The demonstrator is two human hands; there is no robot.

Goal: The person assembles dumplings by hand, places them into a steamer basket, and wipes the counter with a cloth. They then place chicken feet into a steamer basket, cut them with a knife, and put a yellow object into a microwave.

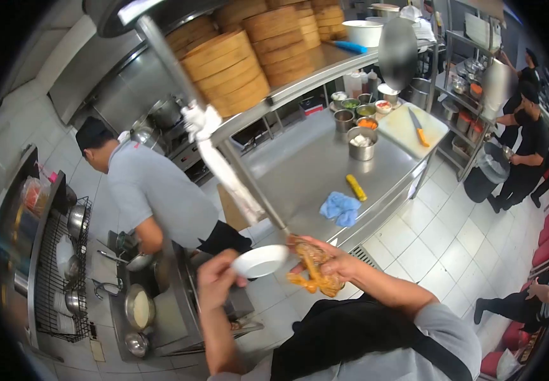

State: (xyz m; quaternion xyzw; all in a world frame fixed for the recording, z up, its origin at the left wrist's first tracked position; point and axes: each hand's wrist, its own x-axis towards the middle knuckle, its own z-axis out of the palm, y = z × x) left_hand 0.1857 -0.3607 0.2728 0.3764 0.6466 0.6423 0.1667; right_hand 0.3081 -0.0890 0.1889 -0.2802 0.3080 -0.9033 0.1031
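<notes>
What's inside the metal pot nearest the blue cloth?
Through the open top of the metal pot, white pieces show; I can't tell what they are. Whatever lies beneath them is hidden by the pieces and the pot's wall.

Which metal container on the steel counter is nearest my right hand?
The large one with white chunks, front of the group; the others stand behind it, farther from your right hand.
</notes>
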